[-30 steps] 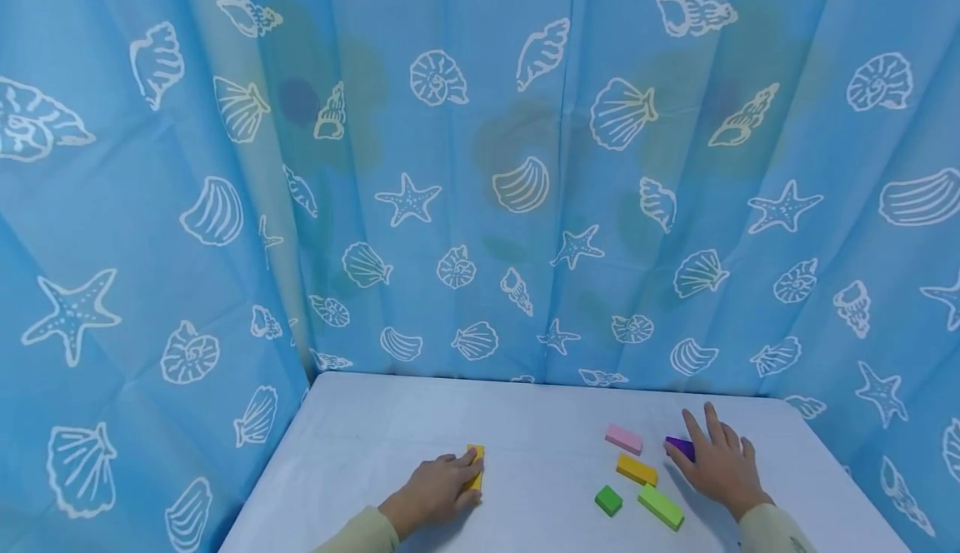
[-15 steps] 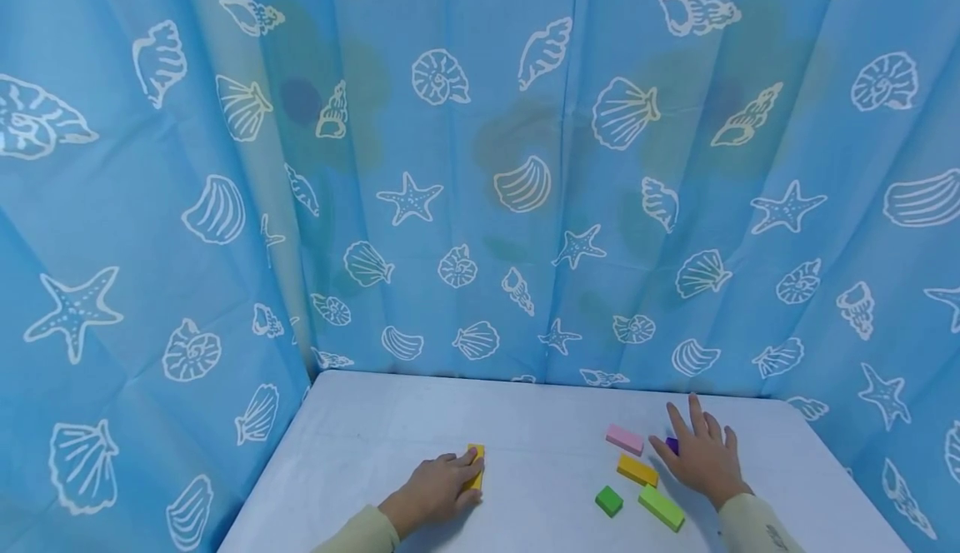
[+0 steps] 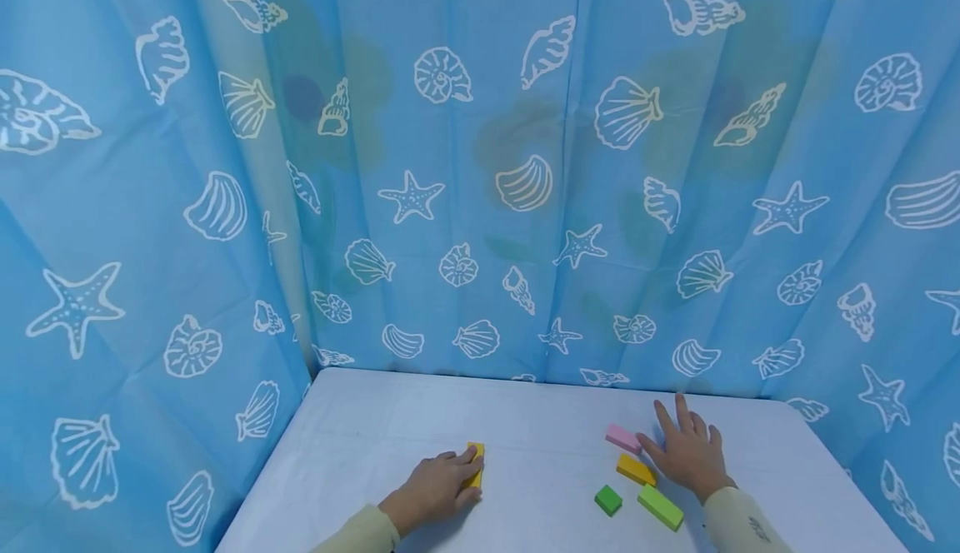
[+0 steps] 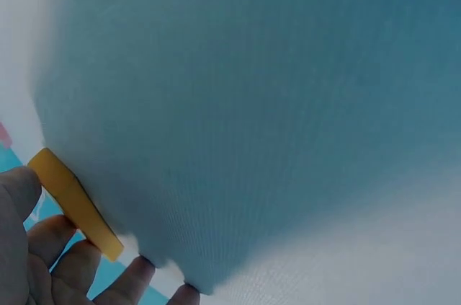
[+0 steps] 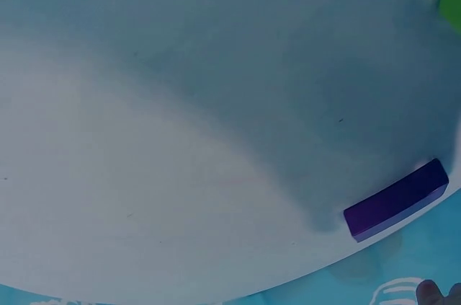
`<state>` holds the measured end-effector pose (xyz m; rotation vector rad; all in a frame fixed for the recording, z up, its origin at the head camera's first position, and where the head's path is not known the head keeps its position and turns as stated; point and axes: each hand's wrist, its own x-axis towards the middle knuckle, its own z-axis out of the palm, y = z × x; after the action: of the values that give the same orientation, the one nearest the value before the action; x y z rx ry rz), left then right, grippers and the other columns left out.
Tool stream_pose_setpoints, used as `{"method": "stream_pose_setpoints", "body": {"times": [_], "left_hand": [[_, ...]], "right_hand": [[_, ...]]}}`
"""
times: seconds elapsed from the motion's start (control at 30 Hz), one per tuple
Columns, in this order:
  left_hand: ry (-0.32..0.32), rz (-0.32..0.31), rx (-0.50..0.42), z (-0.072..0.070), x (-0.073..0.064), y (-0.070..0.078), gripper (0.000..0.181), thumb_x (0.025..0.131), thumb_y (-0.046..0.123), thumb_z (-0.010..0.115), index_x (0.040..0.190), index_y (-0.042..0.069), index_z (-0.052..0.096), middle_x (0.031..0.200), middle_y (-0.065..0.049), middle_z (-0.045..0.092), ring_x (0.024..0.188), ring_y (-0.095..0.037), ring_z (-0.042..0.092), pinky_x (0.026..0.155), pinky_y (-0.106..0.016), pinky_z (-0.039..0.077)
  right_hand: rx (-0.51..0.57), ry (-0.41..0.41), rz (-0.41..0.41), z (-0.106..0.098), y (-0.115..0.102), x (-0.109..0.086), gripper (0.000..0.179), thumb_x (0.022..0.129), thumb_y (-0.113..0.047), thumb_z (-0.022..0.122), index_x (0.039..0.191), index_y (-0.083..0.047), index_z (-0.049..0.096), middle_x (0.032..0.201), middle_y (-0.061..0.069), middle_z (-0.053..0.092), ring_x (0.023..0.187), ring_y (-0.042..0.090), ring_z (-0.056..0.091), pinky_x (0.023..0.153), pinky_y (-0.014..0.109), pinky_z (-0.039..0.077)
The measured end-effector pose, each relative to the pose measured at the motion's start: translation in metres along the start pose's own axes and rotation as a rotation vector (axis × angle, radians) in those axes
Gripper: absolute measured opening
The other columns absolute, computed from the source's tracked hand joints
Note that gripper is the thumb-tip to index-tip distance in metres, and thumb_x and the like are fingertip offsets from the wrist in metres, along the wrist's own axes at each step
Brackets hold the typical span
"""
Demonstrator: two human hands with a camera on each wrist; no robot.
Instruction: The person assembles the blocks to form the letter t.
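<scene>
My left hand [image 3: 438,488] grips a yellow block [image 3: 476,471] that stands on the white table left of the other blocks. In the left wrist view, thumb and fingers pinch this yellow block [image 4: 75,202]. With fingers spread and nothing held, my right hand [image 3: 688,451] hovers at the right, its thumb near the end of a pink block [image 3: 624,438]. A purple block [image 5: 396,200] lies on the table in the right wrist view; my right hand hides it in the head view. An orange-yellow block [image 3: 636,469] is just left of that hand.
Nearer the front lie a light green block [image 3: 661,507] and a short green block [image 3: 608,500]. The white table [image 3: 540,470] ends at the back against a blue curtain [image 3: 480,203] printed with shells, which also hangs along both sides.
My right hand has moved left, off the right side of the purple block and toward the pink one, covering the purple block in the head view. The left hand has stayed on the yellow block.
</scene>
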<state>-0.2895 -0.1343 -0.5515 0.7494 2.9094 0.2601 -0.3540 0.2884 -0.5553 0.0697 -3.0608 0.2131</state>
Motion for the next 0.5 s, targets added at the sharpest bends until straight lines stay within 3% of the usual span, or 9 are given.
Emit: {"method": "stream_pose_setpoints", "body": {"times": [0.5], "left_hand": [[-0.010,-0.027,-0.001,0.001,-0.001,0.000,0.055,0.098,0.050,0.054,0.146,0.023,0.051,0.153,0.000,0.047,0.128,-0.028,0.056,0.093,-0.049,0.053]], "right_hand": [[0.014,-0.050,-0.054,0.005,-0.027,0.008,0.088,0.092,-0.070,0.047,0.156,-0.011,0.029,0.162,0.029,0.007,0.137,0.061,0.022,0.110,0.076,0.011]]}}
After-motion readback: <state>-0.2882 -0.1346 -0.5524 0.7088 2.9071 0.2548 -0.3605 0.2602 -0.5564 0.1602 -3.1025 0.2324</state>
